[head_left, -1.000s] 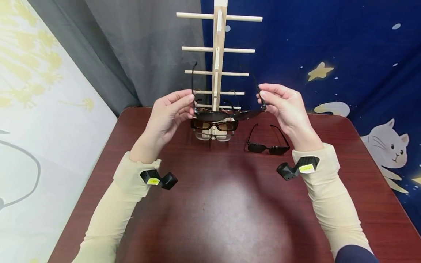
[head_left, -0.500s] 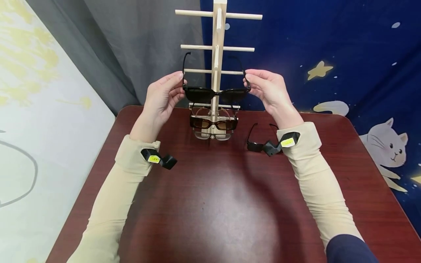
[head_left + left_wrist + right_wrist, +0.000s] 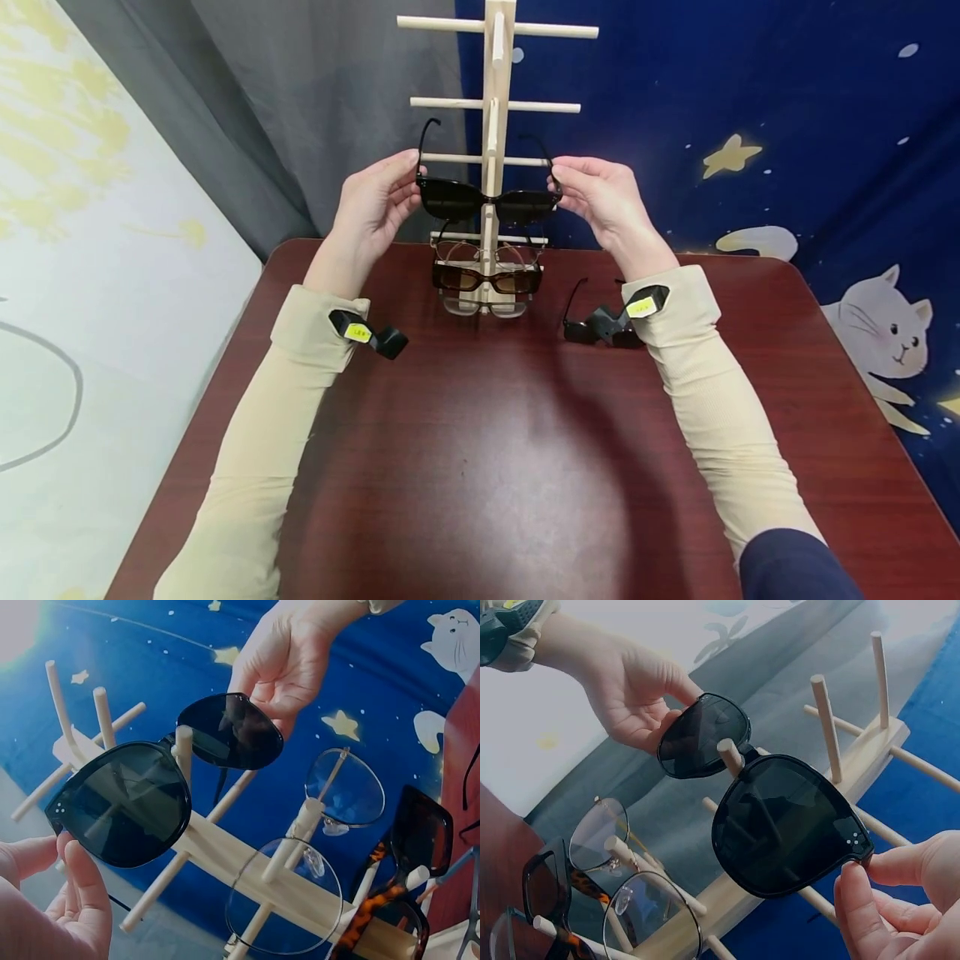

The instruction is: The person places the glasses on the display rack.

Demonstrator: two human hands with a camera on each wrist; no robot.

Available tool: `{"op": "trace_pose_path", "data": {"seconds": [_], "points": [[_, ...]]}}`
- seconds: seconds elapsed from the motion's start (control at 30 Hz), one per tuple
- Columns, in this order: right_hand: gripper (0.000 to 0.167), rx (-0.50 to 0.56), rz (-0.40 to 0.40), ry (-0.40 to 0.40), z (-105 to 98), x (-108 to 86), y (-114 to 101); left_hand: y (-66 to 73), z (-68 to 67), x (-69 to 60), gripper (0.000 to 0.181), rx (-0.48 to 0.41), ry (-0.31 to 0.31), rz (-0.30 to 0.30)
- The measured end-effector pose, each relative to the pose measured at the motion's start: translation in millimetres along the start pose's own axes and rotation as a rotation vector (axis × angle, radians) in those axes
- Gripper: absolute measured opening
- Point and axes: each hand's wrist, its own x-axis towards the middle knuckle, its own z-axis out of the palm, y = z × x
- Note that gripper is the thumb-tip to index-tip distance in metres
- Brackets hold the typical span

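Black sunglasses [image 3: 454,200] with large dark lenses are held up at the wooden display rack [image 3: 496,79], temples pointing back past the post. My left hand [image 3: 372,205] pinches them at the left hinge, thumb and fingers on the temple. On the other side my right hand [image 3: 604,200] pinches the right hinge the same way. Both wrist views show a peg end at the bridge of the sunglasses; whether their weight rests on it I cannot tell. Below them on the rack hang thin metal-framed glasses [image 3: 285,896], tortoiseshell sunglasses [image 3: 486,279] and clear-lensed glasses [image 3: 485,308].
Another pair of black sunglasses [image 3: 580,332] lies on the dark red table [image 3: 465,433], partly hidden by my right wrist camera [image 3: 626,312]. Bare crossbars [image 3: 442,103] stick out on the upper rack. A grey curtain [image 3: 337,92] and a blue curtain [image 3: 645,100] hang behind.
Both hands have raised the black sunglasses and brought them to the rack's middle level. Their lenses, seen nearly edge-on before, now face forward. My right hand has shifted left and up.
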Motion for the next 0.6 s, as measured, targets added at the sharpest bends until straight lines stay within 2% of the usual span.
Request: {"op": "trace_pose_path", "data": {"seconds": [0.23,0.6], "points": [[0.017,0.035,0.024,0.008,-1.6,2.4,3.3,-3.5,-1.9,3.9,0.008,0.029,0.021,-0.002],[0.006,0.060,0.030,0.009,-0.6,1.3,3.6,-7.3,-11.0,5.5,0.018,0.067,0.031,-0.023]]}}
